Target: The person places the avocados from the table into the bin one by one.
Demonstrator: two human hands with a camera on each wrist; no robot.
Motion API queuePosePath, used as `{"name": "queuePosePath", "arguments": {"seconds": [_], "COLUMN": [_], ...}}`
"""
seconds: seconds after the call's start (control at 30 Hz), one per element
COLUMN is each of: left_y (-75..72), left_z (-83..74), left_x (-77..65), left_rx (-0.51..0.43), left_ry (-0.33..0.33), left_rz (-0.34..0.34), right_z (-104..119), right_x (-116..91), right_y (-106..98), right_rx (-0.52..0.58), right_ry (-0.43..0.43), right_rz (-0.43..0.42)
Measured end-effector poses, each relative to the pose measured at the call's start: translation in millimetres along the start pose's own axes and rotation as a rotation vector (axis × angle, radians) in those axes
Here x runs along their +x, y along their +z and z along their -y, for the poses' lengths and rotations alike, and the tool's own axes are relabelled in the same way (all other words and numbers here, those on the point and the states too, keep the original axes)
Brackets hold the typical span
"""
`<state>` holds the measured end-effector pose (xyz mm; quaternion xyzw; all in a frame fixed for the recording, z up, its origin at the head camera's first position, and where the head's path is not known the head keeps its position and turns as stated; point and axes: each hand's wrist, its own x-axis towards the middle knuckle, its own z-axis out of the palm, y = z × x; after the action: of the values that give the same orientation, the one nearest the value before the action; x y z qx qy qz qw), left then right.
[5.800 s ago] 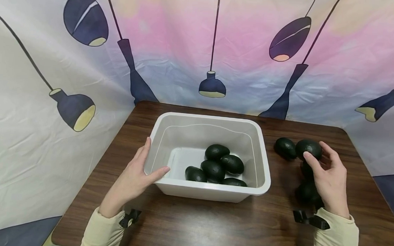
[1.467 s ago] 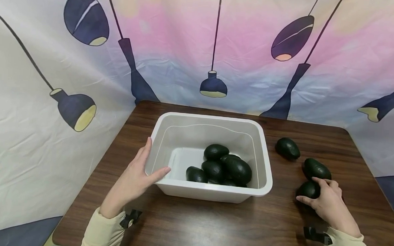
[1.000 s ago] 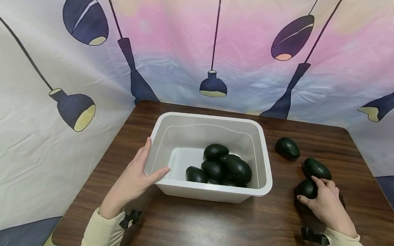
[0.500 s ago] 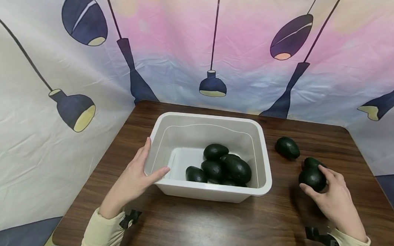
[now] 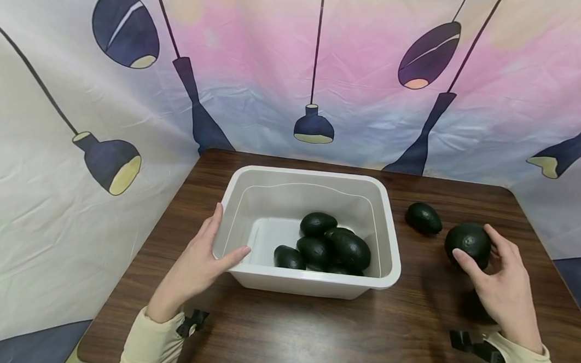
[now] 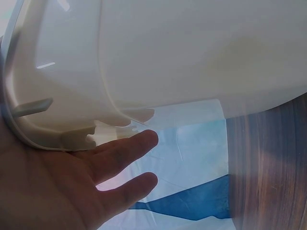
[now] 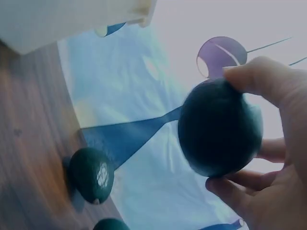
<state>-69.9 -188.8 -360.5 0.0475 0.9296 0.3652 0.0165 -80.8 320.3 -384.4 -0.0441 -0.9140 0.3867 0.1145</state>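
Observation:
My right hand [image 5: 504,280] holds a dark green avocado [image 5: 468,243] between thumb and fingers, raised above the table right of the white plastic bin [image 5: 310,277]. In the right wrist view this avocado [image 7: 218,129] fills the grasp, thumb on one side and fingertips opposite. Just beyond it, another avocado [image 5: 424,218] lies on the table. My left hand [image 5: 195,259] rests at the bin's front left corner, thumb over the front rim, fingers extended along the outside. Several avocados [image 5: 348,249] lie together inside the bin, toward its right side.
The wooden table [image 5: 312,336] ends at the back against a hanging cloth [image 5: 257,64] printed with lamps. Part of one more avocado [image 7: 111,224] shows at the lower edge of the right wrist view. A dark patch lies below my right hand.
One more avocado lies in the bin than at first. My right hand has since gripped another on the table and lifted it up and away. My left hand stays at the corner.

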Motion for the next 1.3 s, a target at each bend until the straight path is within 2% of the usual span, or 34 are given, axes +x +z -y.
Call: {"name": "queuePosePath", "arguments": {"seconds": [0.23, 0.3, 0.47, 0.7, 0.9, 0.97, 1.2, 1.3], "left_y": [-0.3, -0.1, -0.6, -0.5, -0.2, -0.4, -0.4, -0.4], "left_z": [0.4, 0.7, -0.4, -0.3, 0.5, 0.2, -0.1, -0.3], "left_x": [-0.6, -0.2, -0.9, -0.7, -0.3, -0.5, -0.9, -1.2], "left_rx": [-0.002, -0.005, -0.009, -0.01, -0.008, -0.008, -0.007, -0.004], "left_ry": [-0.002, -0.003, -0.002, -0.005, -0.005, -0.007, -0.009, -0.004], "left_rz": [0.003, 0.002, 0.007, 0.005, 0.002, 0.003, 0.005, 0.004], "right_z": [9, 11, 16, 26, 33, 36, 45, 47], "right_x": [3, 4, 6, 9, 10, 10, 12, 13], "right_y": [4, 6, 10, 10, 9, 9, 11, 12], "right_rx": [0.119, 0.188, 0.324, 0.415, 0.531, 0.595, 1.077, 1.111], "right_ry": [0.017, 0.011, 0.005, -0.076, -0.109, -0.113, -0.185, -0.209], "right_rz": [-0.155, -0.184, -0.226, -0.294, -0.314, -0.317, -0.224, -0.224]}}
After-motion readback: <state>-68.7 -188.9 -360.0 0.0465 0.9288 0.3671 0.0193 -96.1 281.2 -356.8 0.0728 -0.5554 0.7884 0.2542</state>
